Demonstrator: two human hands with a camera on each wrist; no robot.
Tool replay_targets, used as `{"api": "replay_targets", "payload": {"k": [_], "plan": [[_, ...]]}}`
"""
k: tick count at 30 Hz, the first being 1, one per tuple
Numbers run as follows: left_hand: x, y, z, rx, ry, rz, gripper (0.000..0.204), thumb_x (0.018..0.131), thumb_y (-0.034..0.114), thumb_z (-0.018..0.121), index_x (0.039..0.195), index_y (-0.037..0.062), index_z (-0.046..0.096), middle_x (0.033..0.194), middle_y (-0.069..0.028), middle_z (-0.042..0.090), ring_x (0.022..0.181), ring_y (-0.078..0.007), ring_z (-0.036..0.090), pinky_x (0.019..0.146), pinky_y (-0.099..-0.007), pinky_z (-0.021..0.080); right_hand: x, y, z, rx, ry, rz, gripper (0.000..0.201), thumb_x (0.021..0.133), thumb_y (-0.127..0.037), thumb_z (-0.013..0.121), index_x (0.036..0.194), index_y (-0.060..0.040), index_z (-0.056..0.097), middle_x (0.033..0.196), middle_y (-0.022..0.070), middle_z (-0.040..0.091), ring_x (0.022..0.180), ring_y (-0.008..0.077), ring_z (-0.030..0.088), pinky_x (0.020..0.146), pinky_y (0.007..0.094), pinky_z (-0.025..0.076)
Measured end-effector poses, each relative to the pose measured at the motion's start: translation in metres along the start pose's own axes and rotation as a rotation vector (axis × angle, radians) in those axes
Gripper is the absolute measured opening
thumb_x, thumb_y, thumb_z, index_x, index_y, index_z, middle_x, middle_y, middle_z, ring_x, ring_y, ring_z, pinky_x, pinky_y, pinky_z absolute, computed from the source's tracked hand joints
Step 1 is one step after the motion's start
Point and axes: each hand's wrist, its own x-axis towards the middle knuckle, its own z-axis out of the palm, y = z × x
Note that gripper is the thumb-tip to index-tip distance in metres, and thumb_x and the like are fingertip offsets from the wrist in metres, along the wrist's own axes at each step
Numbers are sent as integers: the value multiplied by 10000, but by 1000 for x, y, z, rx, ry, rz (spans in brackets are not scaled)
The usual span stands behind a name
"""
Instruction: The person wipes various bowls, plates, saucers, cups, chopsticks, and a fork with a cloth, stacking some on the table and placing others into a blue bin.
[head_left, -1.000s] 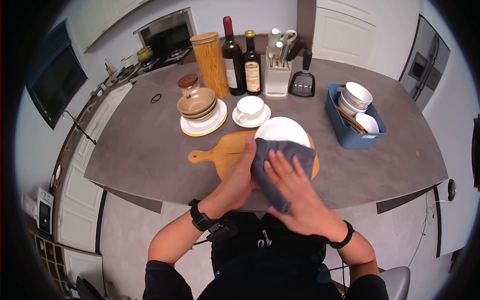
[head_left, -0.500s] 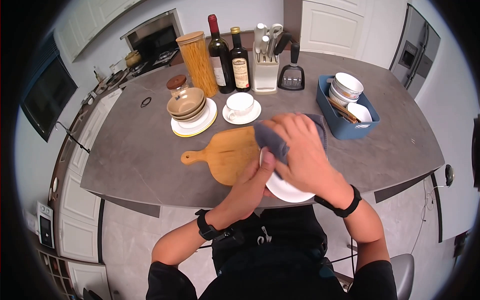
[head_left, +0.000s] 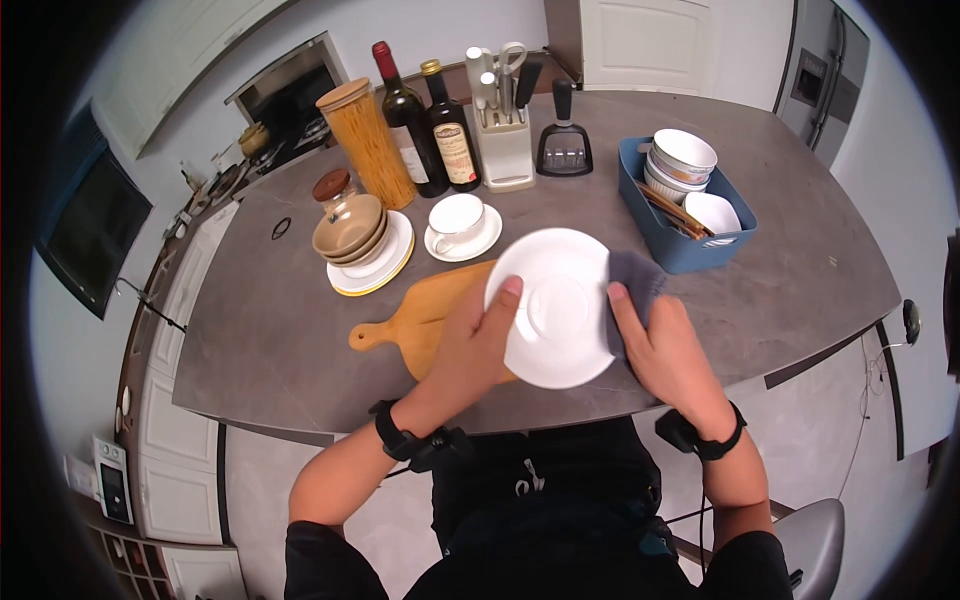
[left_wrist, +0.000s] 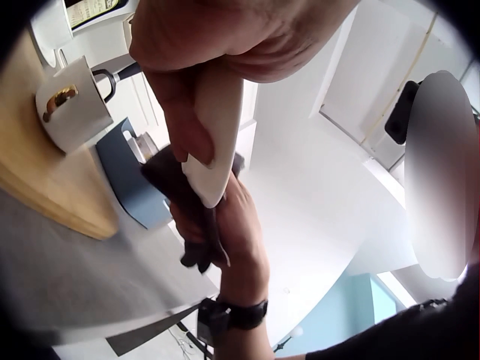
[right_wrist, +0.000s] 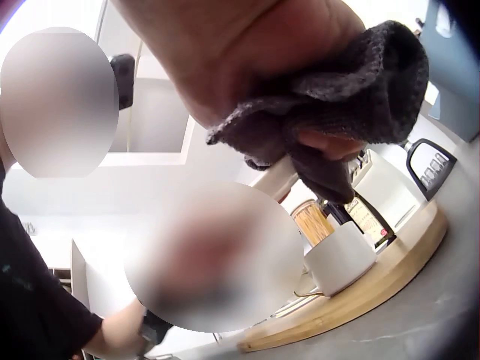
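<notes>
A white plate [head_left: 556, 306] is held up over the wooden board [head_left: 426, 310] and the table's front part, its round face toward the head camera. The left hand [head_left: 474, 342] pinches its left rim, thumb on the face. On the right rim, the right hand [head_left: 668, 352] grips through a dark grey cloth [head_left: 634, 276], thumb on top. In the left wrist view the plate [left_wrist: 217, 127] appears edge-on, with the cloth [left_wrist: 177, 177] around its far edge and the right hand [left_wrist: 238, 225] behind. The right wrist view shows the cloth [right_wrist: 352, 97] bunched in the right hand [right_wrist: 255, 52].
Behind the board stand a cup [head_left: 457, 216] on a saucer, brown bowls [head_left: 348, 228] on plates, a pasta jar [head_left: 368, 146], two bottles and a knife block [head_left: 506, 150]. A blue basket [head_left: 686, 250] with bowls is at the right; the table's front edge is near the body.
The plate has been raised and turned to face the head camera. The right hand has moved from across the plate to its right rim, taking the cloth along; the left hand still holds the left side.
</notes>
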Motion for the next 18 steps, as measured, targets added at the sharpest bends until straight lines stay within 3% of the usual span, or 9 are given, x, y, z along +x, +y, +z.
{"api": "replay_targets", "payload": {"k": [2,3,4,6,7,10,13,16,18], "plan": [[23,3,-2,71,22,39,444,1109,332,432,1325,-41,540,1023,-39,681,917,-86,617,759,-272,505,-9,21,-9,169,-41,77,467,1053,-347,524,934,95,615,639,258,585,607,449,578,632,480,474],[37,14,-1,-68,102,-58,446,1105,359,427,1311,-19,546,1006,-40,679,889,-97,622,723,-282,509,-13,30,-14,299,-93,145,485,1060,-385,513,1067,84,632,777,194,663,721,279,632,737,384,503],[53,21,0,-207,183,-155,448,1102,385,423,1297,3,553,989,-41,676,861,-108,626,687,-293,513,-17,37,-14,303,-93,146,485,1060,-385,513,1067,84,632,777,194,663,721,279,632,737,384,503],[96,16,-14,-168,173,-259,420,1097,374,416,1272,17,554,974,-48,673,836,-122,631,666,-292,516,-25,53,-12,696,65,345,506,1063,-410,509,1252,50,604,1078,112,683,1014,151,601,917,311,476],[118,10,-21,-129,163,-360,394,1093,362,408,1247,31,555,959,-54,669,811,-136,636,644,-292,520,-28,62,-20,795,-18,435,577,1057,-438,520,1385,36,527,1305,63,592,1189,150,525,1040,287,407],[173,-11,-30,-81,59,-471,331,1072,268,399,1213,6,545,970,-89,658,802,-151,641,651,-291,543,-39,100,-11,948,104,512,607,1047,-456,530,1381,52,523,1284,90,606,1184,159,541,1030,289,416],[209,-32,-25,0,-71,-593,293,1031,159,417,1232,-28,519,1049,-130,650,818,-180,663,700,-317,591,-42,101,-20,1112,117,563,598,1038,-445,539,1381,44,520,1292,107,605,1189,177,562,1023,311,438],[219,-44,-12,-3,-21,-610,314,1003,95,444,1275,-52,493,1139,-172,638,853,-217,691,767,-364,630,-42,104,-26,1202,132,583,558,1039,-418,540,1373,29,526,1286,107,607,1171,189,581,998,325,463],[225,-46,-12,20,-59,-632,332,1023,76,457,1340,-21,479,1152,-125,658,859,-194,711,801,-347,637,-41,106,-25,1251,130,611,567,1009,-424,598,1348,29,555,1269,116,635,1157,208,612,1008,340,479]]}}
